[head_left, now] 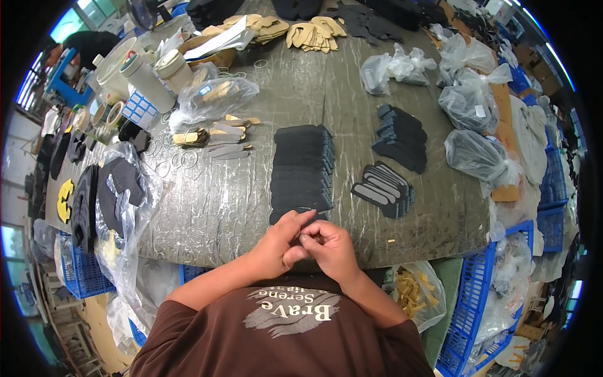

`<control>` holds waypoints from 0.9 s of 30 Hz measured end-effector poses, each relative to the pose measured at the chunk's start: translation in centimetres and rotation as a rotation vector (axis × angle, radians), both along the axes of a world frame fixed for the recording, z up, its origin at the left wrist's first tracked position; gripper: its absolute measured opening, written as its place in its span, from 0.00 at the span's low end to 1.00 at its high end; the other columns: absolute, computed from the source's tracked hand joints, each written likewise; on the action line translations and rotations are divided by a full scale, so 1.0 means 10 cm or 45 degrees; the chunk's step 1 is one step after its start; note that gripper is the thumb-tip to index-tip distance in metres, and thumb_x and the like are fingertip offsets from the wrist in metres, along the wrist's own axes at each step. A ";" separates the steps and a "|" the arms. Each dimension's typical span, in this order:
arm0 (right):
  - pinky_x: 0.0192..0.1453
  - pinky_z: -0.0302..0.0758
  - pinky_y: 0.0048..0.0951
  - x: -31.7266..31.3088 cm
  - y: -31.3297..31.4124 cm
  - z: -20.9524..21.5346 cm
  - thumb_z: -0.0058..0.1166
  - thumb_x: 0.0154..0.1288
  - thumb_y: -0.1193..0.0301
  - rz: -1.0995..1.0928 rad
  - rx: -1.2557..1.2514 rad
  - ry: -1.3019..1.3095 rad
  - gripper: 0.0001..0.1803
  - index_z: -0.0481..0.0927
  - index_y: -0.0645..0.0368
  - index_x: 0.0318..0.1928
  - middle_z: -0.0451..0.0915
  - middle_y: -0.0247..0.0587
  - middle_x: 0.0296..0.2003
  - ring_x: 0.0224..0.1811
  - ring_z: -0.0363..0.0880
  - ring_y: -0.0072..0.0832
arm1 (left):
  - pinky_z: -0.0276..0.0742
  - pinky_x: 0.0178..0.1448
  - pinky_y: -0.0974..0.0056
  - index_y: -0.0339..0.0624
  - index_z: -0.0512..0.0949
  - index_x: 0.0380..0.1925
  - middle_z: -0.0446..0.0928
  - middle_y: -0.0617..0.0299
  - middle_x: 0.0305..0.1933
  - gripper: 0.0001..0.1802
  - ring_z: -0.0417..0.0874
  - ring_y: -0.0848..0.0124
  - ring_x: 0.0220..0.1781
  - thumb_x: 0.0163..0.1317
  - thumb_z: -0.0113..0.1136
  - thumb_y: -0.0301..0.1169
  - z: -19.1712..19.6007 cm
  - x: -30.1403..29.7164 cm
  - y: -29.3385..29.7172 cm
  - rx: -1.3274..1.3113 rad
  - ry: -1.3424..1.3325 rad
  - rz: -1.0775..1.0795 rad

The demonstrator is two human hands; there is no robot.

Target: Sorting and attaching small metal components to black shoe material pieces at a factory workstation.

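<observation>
My left hand (281, 244) and my right hand (331, 246) meet at the table's near edge, fingertips pinched together. Whatever is between them is too small or hidden to make out. Just beyond my fingers lies a long overlapping row of black fabric pieces (301, 166) with blue-grey edges. The nearest piece is partly covered by my hands. To the right sit a smaller overlapping pile of black pieces (402, 139) and a fanned set of dark pieces with pale grey strips (382, 188). A tiny tan scrap (392, 240) lies near the right front edge.
Tan and grey flat strips (229, 138) lie left of the row, beside loose clear rings (182, 157). Farther back are a white cup (147, 81) and tan cutouts (315, 34). Knotted plastic bags (471, 100) line the right side, with a blue crate (468, 301) below.
</observation>
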State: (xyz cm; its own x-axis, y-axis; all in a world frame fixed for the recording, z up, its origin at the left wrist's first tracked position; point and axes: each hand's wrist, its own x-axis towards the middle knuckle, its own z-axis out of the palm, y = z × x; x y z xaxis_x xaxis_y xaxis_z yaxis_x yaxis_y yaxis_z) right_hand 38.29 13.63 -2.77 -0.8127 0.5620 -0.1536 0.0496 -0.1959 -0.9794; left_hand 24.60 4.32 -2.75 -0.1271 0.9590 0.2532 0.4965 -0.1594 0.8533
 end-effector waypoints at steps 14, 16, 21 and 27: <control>0.41 0.70 0.32 1.06 0.14 -0.20 0.38 0.58 0.83 -1.072 0.867 -0.181 0.12 0.75 0.63 0.39 0.74 0.45 0.30 0.34 0.74 0.37 | 0.62 0.23 0.73 0.36 0.69 0.53 0.65 0.65 0.29 0.16 0.64 0.77 0.23 0.68 0.45 0.32 -0.30 -0.11 -0.09 -0.402 -1.326 0.030; 0.43 0.69 0.35 1.62 0.17 -0.37 0.41 0.56 0.82 -1.307 0.922 -0.436 0.12 0.75 0.61 0.40 0.74 0.46 0.33 0.37 0.74 0.39 | 0.59 0.20 0.73 0.39 0.71 0.47 0.62 0.66 0.26 0.13 0.62 0.78 0.21 0.68 0.47 0.34 -0.31 -0.15 -0.05 -0.384 -1.509 0.004; 0.52 0.67 0.41 2.46 -0.07 -0.74 0.48 0.53 0.79 -1.324 1.526 -1.384 0.11 0.77 0.60 0.38 0.76 0.48 0.38 0.45 0.72 0.48 | 0.53 0.14 0.77 0.41 0.71 0.38 0.56 0.70 0.21 0.13 0.54 0.81 0.17 0.69 0.47 0.40 -0.41 -0.33 -0.01 -0.347 -1.869 -0.112; 0.49 0.72 0.42 1.55 -0.25 -1.12 0.51 0.51 0.79 -0.927 0.801 -0.327 0.11 0.76 0.65 0.38 0.76 0.55 0.40 0.44 0.75 0.51 | 0.56 0.18 0.73 0.41 0.64 0.34 0.56 0.67 0.22 0.16 0.57 0.78 0.18 0.73 0.37 0.41 -0.45 -0.46 -0.03 -0.316 -2.279 -0.307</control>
